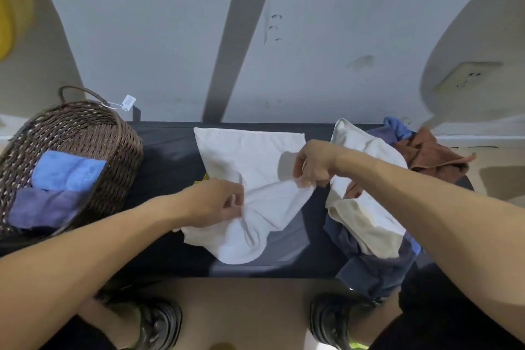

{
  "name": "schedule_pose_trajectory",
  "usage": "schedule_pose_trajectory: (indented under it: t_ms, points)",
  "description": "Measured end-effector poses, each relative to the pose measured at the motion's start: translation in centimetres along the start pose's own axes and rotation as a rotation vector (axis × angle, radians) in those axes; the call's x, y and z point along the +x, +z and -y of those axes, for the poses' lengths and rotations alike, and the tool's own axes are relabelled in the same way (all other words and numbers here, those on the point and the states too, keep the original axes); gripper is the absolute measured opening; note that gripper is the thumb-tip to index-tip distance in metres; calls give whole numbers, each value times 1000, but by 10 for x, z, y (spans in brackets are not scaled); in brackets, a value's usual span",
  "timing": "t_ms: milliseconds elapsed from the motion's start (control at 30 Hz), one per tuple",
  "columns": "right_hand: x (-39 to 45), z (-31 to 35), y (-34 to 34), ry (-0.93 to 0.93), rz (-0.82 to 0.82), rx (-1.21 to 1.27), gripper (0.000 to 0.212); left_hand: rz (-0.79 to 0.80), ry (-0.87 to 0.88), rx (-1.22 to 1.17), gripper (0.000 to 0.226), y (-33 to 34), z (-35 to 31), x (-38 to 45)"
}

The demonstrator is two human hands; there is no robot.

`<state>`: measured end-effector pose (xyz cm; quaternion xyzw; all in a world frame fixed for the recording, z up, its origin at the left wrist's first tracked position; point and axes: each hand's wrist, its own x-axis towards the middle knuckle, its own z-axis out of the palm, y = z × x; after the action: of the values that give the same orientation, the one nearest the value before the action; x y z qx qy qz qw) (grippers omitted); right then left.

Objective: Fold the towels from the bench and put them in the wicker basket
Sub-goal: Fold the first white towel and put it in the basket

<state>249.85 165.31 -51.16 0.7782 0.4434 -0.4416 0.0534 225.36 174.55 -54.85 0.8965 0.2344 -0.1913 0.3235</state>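
Observation:
A white towel point(250, 162) lies crumpled across the middle of the dark bench point(167, 156). My left hand point(218, 202) pinches its near left edge. My right hand point(312, 165) grips its right edge, lifted slightly off the bench. The brown wicker basket point(119, 139) stands at the bench's left end, holding a folded light blue towel point(68, 170) and a folded purple towel point(42, 207). At the right end lies a heap: a cream towel point(366, 213), a dark blue one point(369, 267) hanging over the front edge, a rust-brown one point(431, 156) and a blue one point(397, 126).
The bench stands against a grey wall point(170, 37). A tag point(128, 102) hangs from the basket's handle. A bit of yellow point(205, 177) shows under the white towel by my left hand. My shoes point(159, 318) are on the tan floor in front of the bench.

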Motion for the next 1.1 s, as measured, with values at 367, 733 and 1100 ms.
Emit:
schedule_pose_trajectory:
  t_ms: [367,733,1100]
  points:
    - [-3,-1,-20,20,-493,-50,32,-169,-460,51,21,-28,48,-32]
    - [-9,64,82,-319,148,10,62,-204,-395,-347,24,31,2,-29]
    - [-6,75,37,-185,186,513,20,-230,-337,-319,42,-5,-7,-36]
